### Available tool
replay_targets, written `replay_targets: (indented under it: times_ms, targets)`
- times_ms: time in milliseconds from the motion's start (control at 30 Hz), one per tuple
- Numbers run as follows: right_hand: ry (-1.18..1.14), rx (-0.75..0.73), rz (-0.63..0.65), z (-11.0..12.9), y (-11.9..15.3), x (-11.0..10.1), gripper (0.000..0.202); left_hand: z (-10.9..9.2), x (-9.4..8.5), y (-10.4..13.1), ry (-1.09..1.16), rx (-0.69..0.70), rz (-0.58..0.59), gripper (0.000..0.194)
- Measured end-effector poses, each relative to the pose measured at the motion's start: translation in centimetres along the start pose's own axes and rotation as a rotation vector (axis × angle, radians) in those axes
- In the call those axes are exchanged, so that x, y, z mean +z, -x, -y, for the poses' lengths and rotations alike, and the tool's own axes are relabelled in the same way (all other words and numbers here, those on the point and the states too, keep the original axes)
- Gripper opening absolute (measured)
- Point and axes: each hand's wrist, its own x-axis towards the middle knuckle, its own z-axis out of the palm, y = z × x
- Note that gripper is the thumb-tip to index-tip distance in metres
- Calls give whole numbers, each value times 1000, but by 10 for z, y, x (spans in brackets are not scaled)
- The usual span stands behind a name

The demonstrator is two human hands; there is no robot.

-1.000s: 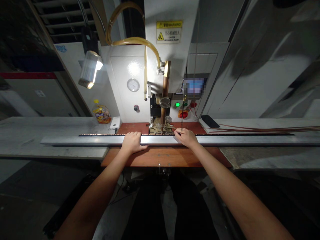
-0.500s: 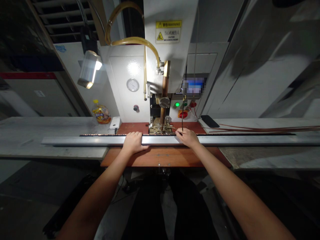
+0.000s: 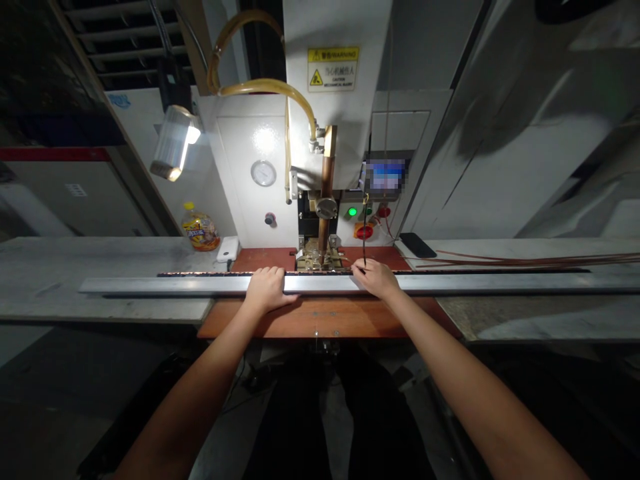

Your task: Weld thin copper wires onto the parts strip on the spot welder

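A long silvery metal bar (image 3: 175, 285) lies across the bench, with a dark strip with copper-coloured edging (image 3: 200, 274) along its far side. My left hand (image 3: 266, 288) is closed over the bar, left of the machine's head, fingers on top and thumb along the near side. My right hand (image 3: 376, 276) rests at the bar to the right of the head, its fingers pinched around the lower end of a thin dark rod (image 3: 365, 233). The fingertips hide that end. Between my hands, a copper-coloured upright electrode (image 3: 325, 230) comes down to small metal fixtures (image 3: 315, 257) just behind the bar.
A white machine with a warning label (image 3: 333, 69) stands ahead, its green light (image 3: 353, 211) lit. A lamp (image 3: 175, 143) shines from the left. On the bench are a bottle (image 3: 200, 230), a white box (image 3: 229, 249), a black phone (image 3: 418, 245) and thin brown rods (image 3: 525, 259).
The whole view has shifted very slightly down and to the left. Both hands, the bar and the thin rod keep the same places relative to each other.
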Motion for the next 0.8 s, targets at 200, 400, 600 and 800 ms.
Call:
replay_targets:
  times_ms: [200, 400, 600, 800]
  targets:
    - [-5, 9, 7, -1, 1, -2, 28, -3, -1, -1, -3, 9, 0, 60]
    - [8, 20, 9, -2, 2, -3, 28, -5, -3, -1, 6, 2, 17, 61]
    - [-7, 20, -3, -4, 2, -3, 28, -6, -2, -2, 3, 4, 10, 61]
    - [-18, 8, -19, -7, 3, -3, 28, -6, 0, -2, 1, 10, 3, 61]
